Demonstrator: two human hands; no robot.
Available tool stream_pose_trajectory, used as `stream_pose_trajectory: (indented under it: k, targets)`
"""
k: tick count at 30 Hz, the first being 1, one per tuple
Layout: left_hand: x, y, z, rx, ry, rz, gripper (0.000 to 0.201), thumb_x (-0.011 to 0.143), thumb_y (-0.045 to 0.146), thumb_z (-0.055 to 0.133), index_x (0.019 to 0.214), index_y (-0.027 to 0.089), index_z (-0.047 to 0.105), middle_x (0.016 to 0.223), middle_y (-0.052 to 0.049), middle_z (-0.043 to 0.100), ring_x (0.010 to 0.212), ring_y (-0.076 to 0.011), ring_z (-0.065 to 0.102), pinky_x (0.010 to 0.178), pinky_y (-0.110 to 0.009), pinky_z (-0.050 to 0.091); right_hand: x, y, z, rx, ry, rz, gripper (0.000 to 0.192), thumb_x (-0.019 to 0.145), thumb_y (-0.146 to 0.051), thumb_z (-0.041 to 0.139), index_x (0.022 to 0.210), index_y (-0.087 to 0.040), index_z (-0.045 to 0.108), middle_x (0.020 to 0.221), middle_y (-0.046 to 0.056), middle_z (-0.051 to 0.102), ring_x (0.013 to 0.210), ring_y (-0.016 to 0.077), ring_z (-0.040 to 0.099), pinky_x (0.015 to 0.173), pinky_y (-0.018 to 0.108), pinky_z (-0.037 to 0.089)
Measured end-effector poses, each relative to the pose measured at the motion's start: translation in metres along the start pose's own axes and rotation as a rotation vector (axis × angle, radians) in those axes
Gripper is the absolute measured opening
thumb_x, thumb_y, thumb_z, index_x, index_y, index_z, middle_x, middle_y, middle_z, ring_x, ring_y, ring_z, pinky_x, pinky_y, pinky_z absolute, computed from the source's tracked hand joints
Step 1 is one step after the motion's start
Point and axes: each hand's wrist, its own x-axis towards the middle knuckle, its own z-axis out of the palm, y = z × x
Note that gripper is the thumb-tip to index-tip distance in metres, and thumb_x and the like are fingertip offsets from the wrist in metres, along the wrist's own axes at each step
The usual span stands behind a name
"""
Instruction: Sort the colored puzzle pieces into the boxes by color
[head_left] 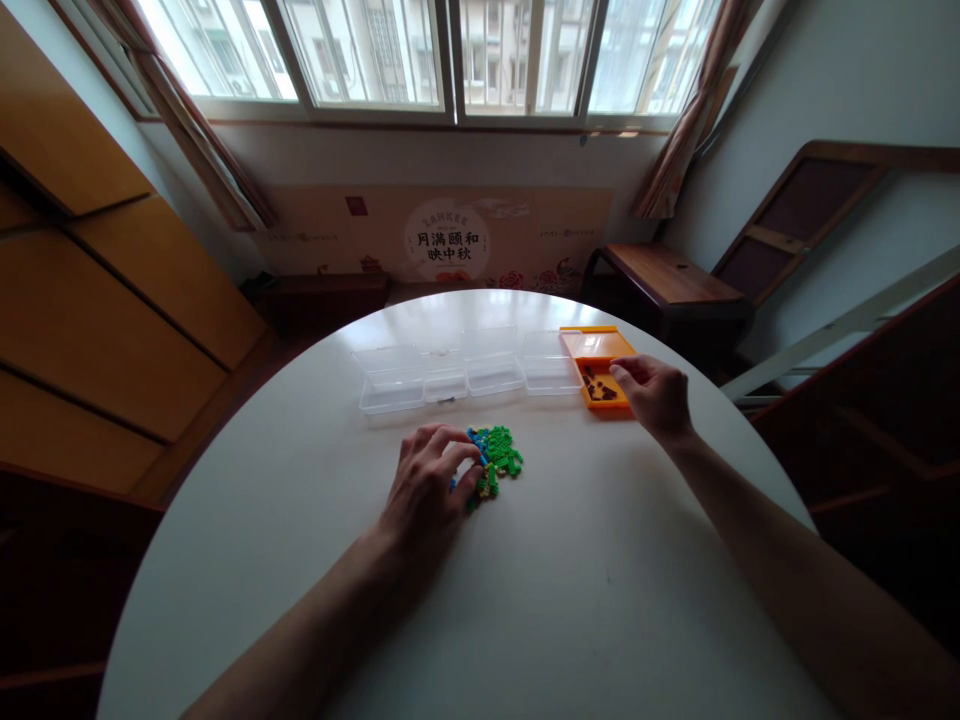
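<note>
The small loose bricks (495,455) in green, blue and yellow lie heaped near the middle of the round white table (600,600), and a careless sweep of the fingers could likely scatter them toward the near edge, since nothing walls them in. The left hand (431,490) rests on the heap's left side, fingers curled and pinching among the pieces; which piece it grips cannot be told. The right hand (654,395) sits well apart toward the far right edge, fingertips bent onto the orange tray (592,345), which holds dark bits. A nudge there might tip them out. Clear boxes (465,375) line the far side.
</note>
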Motion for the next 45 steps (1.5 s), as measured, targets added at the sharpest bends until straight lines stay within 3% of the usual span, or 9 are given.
stream_pose_trajectory:
  k: [6,11,22,34,38,45]
  targets:
    - [0.002,-0.007,-0.001,0.012,0.007,-0.101,0.028,0.077,0.006,0.050,0.091,0.022,0.067,0.103,-0.005,0.064,0.106,-0.0254,0.052,0.093,-0.045,0.037,-0.004,-0.003,0.005,0.024,-0.046,-0.048,0.027,0.079,-0.038,0.060,0.086,-0.015,0.073,0.082,0.008,0.073,0.071,0.0215,0.067,0.072,0.034,0.053]
    - [0.004,-0.012,-0.006,0.026,-0.066,-0.173,0.023,0.071,0.006,0.050,0.080,0.021,0.065,0.105,-0.005,0.064,0.108,-0.0264,0.052,0.093,-0.045,0.038,-0.008,-0.008,0.008,0.009,-0.065,-0.102,0.022,0.080,-0.034,0.060,0.084,-0.017,0.073,0.084,0.007,0.073,0.071,0.0201,0.067,0.071,0.033,0.053]
    - [0.005,-0.037,-0.019,-0.096,-0.228,-0.028,0.011,0.078,0.018,0.057,0.082,0.023,0.066,0.108,-0.004,0.063,0.110,-0.0250,0.048,0.099,-0.047,0.035,-0.012,-0.003,0.013,-0.009,-0.097,-0.157,0.020,0.082,-0.032,0.059,0.087,-0.017,0.072,0.082,0.005,0.072,0.068,0.0182,0.065,0.070,0.032,0.052]
    - [0.007,-0.032,-0.013,-0.085,-0.175,0.052,0.011,0.084,0.020,0.061,0.076,0.022,0.067,0.099,-0.002,0.066,0.101,-0.0222,0.054,0.094,-0.044,0.036,-0.021,-0.020,0.015,0.025,-0.155,-0.240,0.015,0.084,-0.028,0.060,0.084,-0.017,0.071,0.080,0.005,0.071,0.068,0.0177,0.064,0.068,0.030,0.051]
    - [0.011,-0.028,-0.011,-0.119,-0.051,0.114,0.009,0.087,0.023,0.061,0.079,0.021,0.066,0.092,-0.003,0.067,0.095,-0.0195,0.055,0.090,-0.039,0.039,-0.034,-0.039,0.019,0.134,-0.271,-0.287,0.011,0.083,-0.024,0.062,0.084,-0.017,0.071,0.076,0.003,0.069,0.067,0.0157,0.062,0.068,0.029,0.050]
    - [0.015,0.002,-0.014,-0.114,0.074,0.287,0.003,0.087,0.020,0.062,0.087,0.021,0.064,0.087,-0.002,0.067,0.094,-0.0182,0.056,0.088,-0.036,0.040,-0.065,-0.076,0.019,0.328,-0.686,-0.445,0.016,0.087,-0.023,0.060,0.097,-0.018,0.071,0.082,0.005,0.068,0.070,0.0130,0.061,0.065,0.024,0.049]
